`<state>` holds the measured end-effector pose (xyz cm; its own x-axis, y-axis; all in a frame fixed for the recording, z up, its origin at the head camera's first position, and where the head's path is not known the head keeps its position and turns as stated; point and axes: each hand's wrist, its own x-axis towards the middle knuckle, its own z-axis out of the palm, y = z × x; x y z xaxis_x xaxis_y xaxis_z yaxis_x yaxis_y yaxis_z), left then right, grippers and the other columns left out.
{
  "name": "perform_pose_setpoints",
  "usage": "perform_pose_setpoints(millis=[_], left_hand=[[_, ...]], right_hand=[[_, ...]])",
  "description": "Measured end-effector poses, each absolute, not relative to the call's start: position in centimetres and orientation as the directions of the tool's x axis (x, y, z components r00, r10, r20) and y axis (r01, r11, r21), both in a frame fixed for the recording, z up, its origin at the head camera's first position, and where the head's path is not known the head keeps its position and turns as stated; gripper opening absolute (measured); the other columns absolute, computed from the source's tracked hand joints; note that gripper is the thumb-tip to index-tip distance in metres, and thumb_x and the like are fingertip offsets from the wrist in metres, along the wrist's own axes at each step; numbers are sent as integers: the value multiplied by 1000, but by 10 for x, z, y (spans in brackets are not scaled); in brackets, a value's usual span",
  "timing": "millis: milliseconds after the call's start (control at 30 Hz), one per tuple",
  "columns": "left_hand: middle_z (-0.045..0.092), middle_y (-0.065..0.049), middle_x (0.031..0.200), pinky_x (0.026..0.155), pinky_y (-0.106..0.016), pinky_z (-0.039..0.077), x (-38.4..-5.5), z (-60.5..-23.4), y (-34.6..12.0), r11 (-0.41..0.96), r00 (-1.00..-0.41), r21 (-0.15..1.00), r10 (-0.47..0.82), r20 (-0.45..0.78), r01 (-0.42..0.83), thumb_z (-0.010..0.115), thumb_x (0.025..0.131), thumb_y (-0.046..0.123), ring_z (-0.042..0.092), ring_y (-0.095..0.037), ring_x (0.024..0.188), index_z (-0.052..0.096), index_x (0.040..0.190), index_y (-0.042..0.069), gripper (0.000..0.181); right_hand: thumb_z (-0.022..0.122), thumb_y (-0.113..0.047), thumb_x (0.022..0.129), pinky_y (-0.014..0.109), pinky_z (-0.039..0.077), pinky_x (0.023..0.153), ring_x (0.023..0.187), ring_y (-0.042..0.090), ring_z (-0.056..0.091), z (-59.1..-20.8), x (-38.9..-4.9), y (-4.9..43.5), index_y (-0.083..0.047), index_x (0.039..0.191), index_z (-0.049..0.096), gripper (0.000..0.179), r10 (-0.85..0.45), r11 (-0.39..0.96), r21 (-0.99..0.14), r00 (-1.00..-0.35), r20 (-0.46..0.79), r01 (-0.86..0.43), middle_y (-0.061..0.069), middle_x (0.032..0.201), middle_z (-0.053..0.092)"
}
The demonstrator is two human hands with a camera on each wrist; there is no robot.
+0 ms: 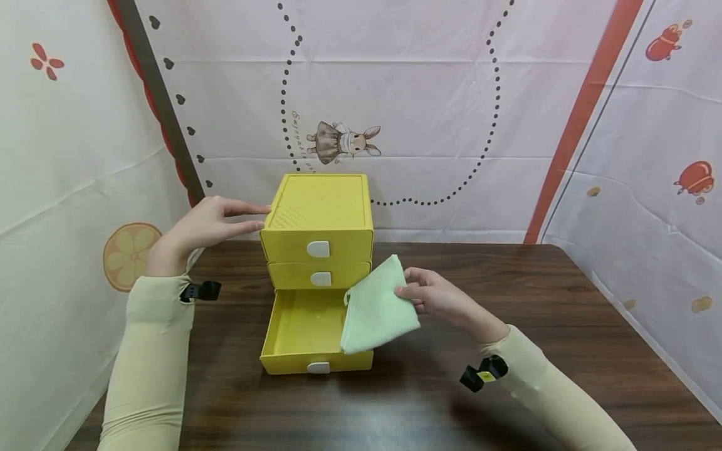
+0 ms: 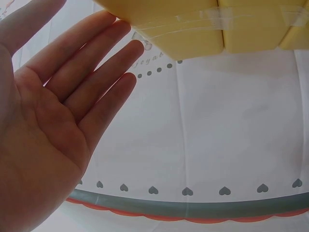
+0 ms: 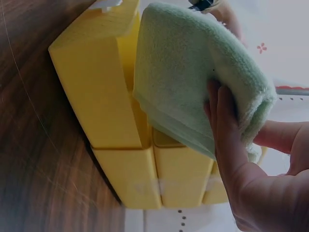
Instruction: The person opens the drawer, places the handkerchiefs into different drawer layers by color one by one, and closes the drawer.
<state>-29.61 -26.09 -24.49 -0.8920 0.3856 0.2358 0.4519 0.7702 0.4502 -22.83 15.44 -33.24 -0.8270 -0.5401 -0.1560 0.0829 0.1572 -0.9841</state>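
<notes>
A yellow drawer unit [image 1: 321,245] with white handles stands on the table, its bottom drawer [image 1: 307,326] pulled out. My right hand [image 1: 434,297] pinches a folded light green towel [image 1: 380,310] by its right edge. The towel hangs tilted over the right side of that drawer. In the right wrist view, thumb and fingers [image 3: 224,125] close on the towel's folded end. My left hand [image 1: 211,225] has its fingertips at the left edge of the unit's top. Its fingers are nearly straight in the left wrist view, with the palm bare.
Dark wooden table [image 1: 485,275] spreads to the right and in front of the unit. A printed white cloth [image 1: 429,125] hangs behind, and more cloth borders both sides. Clear tape [image 2: 193,24] runs across the unit's side.
</notes>
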Motion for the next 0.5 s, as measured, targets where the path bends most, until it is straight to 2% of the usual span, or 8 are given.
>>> perform_pose_setpoints(millis=[500], left_hand=[[64, -6, 124, 93, -55, 45, -297, -246, -262, 775, -896, 450, 376, 234, 443, 64, 85, 51, 58, -26, 115, 65, 124, 27, 46]], right_hand=[[47, -12, 99, 27, 52, 70, 80, 11, 61, -345, -234, 121, 3, 116, 42, 24, -551, 161, -979, -812, -194, 125, 5, 99, 59]])
